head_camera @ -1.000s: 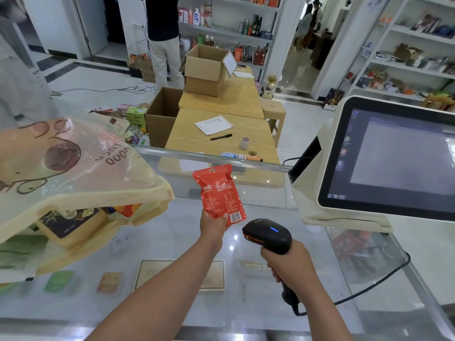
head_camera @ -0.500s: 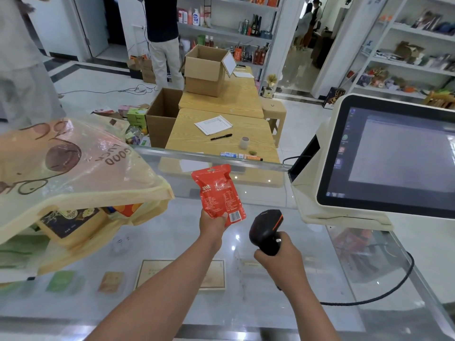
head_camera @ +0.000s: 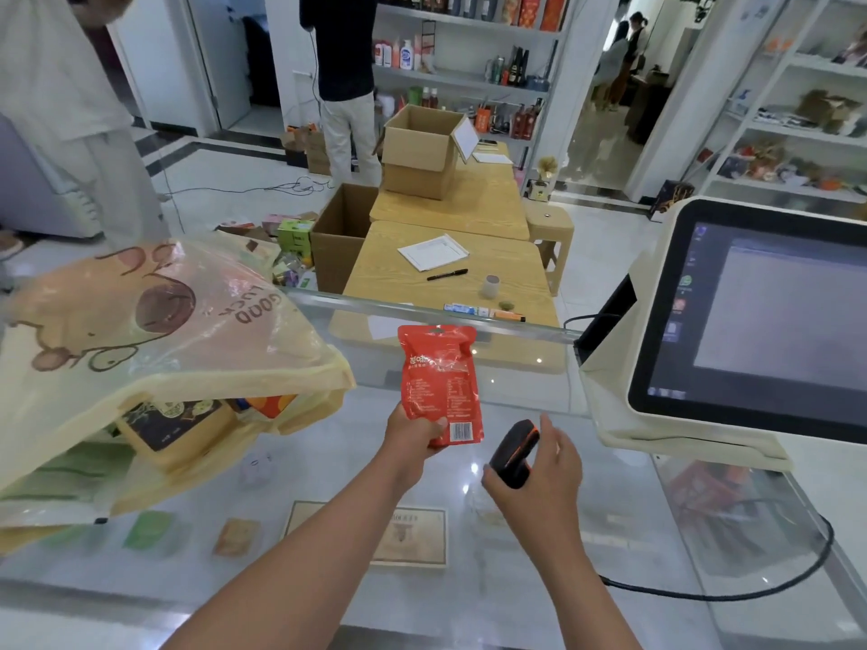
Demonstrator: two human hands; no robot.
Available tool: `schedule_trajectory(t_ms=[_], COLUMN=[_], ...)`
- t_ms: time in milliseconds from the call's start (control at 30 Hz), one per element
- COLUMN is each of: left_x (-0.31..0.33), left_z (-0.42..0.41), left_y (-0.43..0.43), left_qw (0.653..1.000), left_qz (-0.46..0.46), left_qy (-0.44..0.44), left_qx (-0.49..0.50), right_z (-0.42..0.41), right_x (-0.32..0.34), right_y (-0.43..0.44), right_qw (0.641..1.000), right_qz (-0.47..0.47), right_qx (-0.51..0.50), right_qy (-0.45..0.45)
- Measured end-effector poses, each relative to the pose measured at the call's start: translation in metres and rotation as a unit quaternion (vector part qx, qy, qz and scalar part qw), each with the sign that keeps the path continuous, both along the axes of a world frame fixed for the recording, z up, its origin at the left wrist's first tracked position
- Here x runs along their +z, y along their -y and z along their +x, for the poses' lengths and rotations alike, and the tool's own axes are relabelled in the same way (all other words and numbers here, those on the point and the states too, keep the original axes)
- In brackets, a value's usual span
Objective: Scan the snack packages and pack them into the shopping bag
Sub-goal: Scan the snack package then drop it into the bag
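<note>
While the red snack package (head_camera: 441,384) is pinched only at its lower edge, a slip is the main risk.
The package is held upright by the left hand (head_camera: 413,433), thumb across the pouch just beside the barcode; above that grip it stands free and could sag or twist. The scanner (head_camera: 513,455) is loosely cradled by the right hand (head_camera: 544,466), fingers spread rather than wrapped, so it could be dropped onto the glass table (head_camera: 328,485). The shopping bag (head_camera: 155,340) lies well left of the grip, its mouth slack, so the pouch could catch.
</note>
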State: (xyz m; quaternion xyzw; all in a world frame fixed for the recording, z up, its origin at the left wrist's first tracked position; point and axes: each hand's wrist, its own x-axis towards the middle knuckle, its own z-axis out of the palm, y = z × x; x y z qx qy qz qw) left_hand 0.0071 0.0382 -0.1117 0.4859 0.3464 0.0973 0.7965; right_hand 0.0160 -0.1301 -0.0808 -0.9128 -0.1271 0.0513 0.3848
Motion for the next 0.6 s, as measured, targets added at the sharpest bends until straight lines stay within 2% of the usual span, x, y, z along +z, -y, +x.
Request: schedule_trajectory(t_ms=[67,100,167,267,433,533,600], left_x=[0.006,0.010,0.019,0.035,0.061,0.074,0.079], left_z=[-0.013,-0.020,-0.037,-0.065,-0.118,-0.151,-0.168], left_y=[-0.007,-0.011,-0.018,-0.034,-0.060,-0.076,-0.091], left_qw=[0.999,0.998,0.996,0.994,0.984,0.974,0.971], left_qz=[-0.003,-0.007,-0.009,0.001,0.130,0.215,0.237], left_qy=[0.027,0.041,0.064,0.081,0.043,0.003,-0.040], left_qx=[-0.039,-0.052,-0.066,-0.071,-0.117,-0.078,0.006], right_z=[0.001,0.003,0.007,0.007,-0.018,-0.041,-0.050], right_x=[0.012,0.018,0.029,0.035,0.023,0.018,0.016], right_y=[-0.014,-0.023,-0.045,-0.078,-0.116,-0.135,-0.143], right_qw=[0.998,0.996,0.979,0.912,0.856,0.812,0.787], right_qz=[0.055,0.089,0.175,0.285,0.359,0.398,0.409], right_qx=[0.015,0.022,0.039,0.069,0.168,0.205,0.231], right_qy=[0.034,0.014,-0.100,-0.286,-0.333,-0.375,-0.400])
